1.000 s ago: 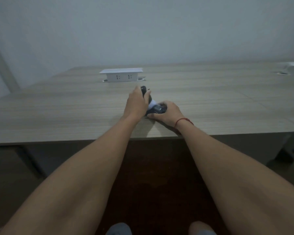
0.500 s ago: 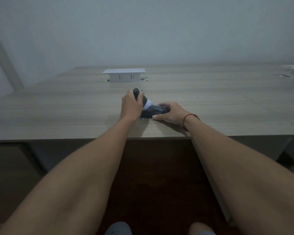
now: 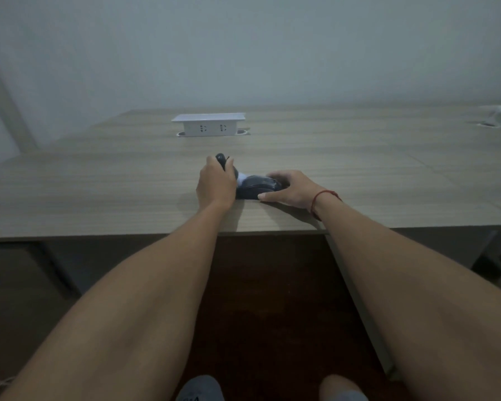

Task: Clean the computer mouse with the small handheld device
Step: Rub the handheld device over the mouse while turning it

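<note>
The scene is dimly lit and soft throughout; faint shadows are cast on the bench [image 3: 99, 192], and edges are bowed by wide-angle distortion.

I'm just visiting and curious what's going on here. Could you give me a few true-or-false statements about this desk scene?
1. The left hand holds a small dark handheld device. True.
2. The right hand is lifted clear of the mouse. False: it rests against the mouse, steadying it.
3. The mouse sits on the wooden desk. True.
4. A red cord circles the left wrist. False: the right wrist.
5. A white socket box stands beyond the hands. True.
</note>
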`<state>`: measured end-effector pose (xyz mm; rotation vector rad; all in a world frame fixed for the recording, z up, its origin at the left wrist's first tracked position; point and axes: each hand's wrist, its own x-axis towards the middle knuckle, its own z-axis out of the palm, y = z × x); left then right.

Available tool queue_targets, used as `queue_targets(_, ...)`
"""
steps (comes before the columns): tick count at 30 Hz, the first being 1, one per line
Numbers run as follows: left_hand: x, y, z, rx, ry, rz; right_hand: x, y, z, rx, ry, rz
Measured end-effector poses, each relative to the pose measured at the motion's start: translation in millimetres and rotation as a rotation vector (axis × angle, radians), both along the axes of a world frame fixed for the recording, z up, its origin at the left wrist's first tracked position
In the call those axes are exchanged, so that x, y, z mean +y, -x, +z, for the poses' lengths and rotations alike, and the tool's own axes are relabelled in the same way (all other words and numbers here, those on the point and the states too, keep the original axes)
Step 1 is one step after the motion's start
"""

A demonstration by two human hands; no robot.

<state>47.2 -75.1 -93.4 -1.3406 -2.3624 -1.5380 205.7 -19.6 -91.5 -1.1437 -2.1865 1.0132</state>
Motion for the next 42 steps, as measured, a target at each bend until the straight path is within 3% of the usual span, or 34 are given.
queue_targets(3, -3.4, 11.9, -3.8, 0.053, 0.063, 0.028, -1.0, 0.9, 0.3, -0.008, -0.001, -0.001)
queue_targets(9, -0.7, 6.5, -0.6, -0.097, -0.129, -0.092, -5.4, 5.7, -0.5, -0.008, -0.016, 0.003)
queue_targets(14, -6.5, 14.2, 0.8, 0.142, 0.031, -0.029, -5.7, 3.9, 0.2, -0.006, 0.019, -0.018)
queue_targets(17, -8.1, 16.1, -4.5, 0.142, 0.026, -0.057, -5.2, 2.7, 3.5, -0.024, 0.028, -0.041)
queue_targets(22, -9.5, 19.7, -1.5, 0.070, 0.066, -0.197, 0.4, 0.6, 5.2, -0.027, 0.025, -0.164)
queue_targets(28, -14.1, 14.4, 5.4, 0.084, 0.086, -0.274, -5.9, 9.0, 5.1, 0.130, 0.126, -0.327)
queue_targets(33, -14.8, 12.2, -1.7, 0.027, 0.027, -0.265, -12.2, 11.2, -2.9, 0.029, 0.019, -0.421)
queue_targets(42, -11.1, -3.1, 14.0, -0.056, -0.148, -0.230, -8.5, 10.8, -11.5, -0.026, -0.071, -0.266)
